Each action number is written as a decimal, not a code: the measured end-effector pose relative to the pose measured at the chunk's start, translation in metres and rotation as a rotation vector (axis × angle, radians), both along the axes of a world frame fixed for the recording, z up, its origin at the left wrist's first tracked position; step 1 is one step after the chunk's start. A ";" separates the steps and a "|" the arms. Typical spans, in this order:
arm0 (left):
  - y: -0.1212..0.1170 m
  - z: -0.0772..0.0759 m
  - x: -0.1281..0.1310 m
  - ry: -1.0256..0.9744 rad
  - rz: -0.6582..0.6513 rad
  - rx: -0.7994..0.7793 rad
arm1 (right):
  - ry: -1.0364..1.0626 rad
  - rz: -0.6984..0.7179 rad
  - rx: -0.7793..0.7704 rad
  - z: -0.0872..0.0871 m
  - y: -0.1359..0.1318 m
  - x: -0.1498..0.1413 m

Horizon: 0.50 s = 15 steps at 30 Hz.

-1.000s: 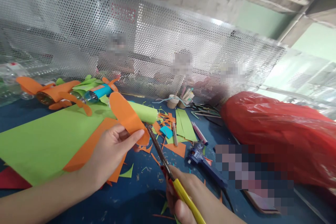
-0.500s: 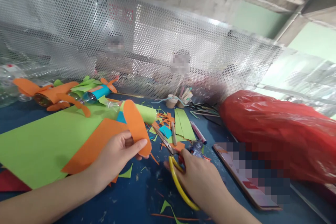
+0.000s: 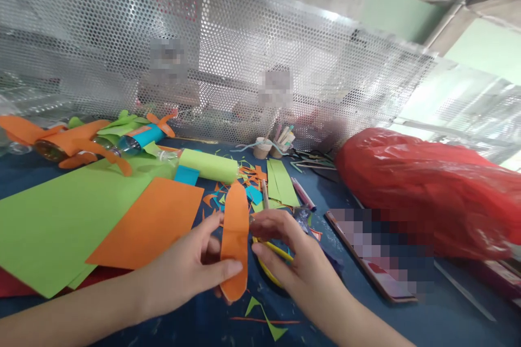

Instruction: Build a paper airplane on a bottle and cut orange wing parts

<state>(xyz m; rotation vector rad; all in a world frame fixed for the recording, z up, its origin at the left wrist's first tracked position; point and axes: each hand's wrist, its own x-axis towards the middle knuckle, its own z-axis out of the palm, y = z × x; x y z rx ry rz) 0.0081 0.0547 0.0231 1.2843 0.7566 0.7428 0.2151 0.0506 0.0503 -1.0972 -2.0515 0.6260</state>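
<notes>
Between the thumb and fingers of my left hand (image 3: 199, 265) stands a long orange paper piece (image 3: 236, 233) with rounded ends and a crease across its middle. My right hand (image 3: 293, 255) is close to the right edge of this piece, thumb and fingers apart, holding nothing that I can see. Beneath that hand lies a pair of scissors with a yellow handle (image 3: 266, 271); the blades are mostly hidden. An orange paper sheet (image 3: 150, 222) rests on a large green sheet (image 3: 73, 217) at the left. Past the orange piece lies a bottle wrapped in green paper (image 3: 209, 165).
Paper scraps (image 3: 254, 195), a marker (image 3: 303, 195) and green strips (image 3: 281, 181) lie ahead. Paper-covered bottle models (image 3: 81, 141) sit at the back left. A phone (image 3: 366, 255) and a red plastic bag (image 3: 419, 190) are on the right. Behind a perforated metal screen (image 3: 244, 54) are people.
My left hand has brought the orange piece nearer and turned it more upright. My right hand has let go of the scissors and moved left towards the piece.
</notes>
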 end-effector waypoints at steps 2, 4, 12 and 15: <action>-0.005 -0.002 0.001 0.016 -0.055 -0.029 | 0.150 0.052 -0.100 -0.003 -0.001 -0.003; -0.009 -0.003 0.003 0.024 -0.092 -0.039 | 0.187 0.046 -0.148 -0.008 0.000 -0.004; 0.001 -0.004 0.005 0.011 0.158 0.102 | 0.203 0.040 -0.238 -0.017 0.005 -0.007; 0.007 -0.009 0.003 0.008 0.155 0.110 | 0.242 0.044 -0.277 -0.021 0.006 -0.007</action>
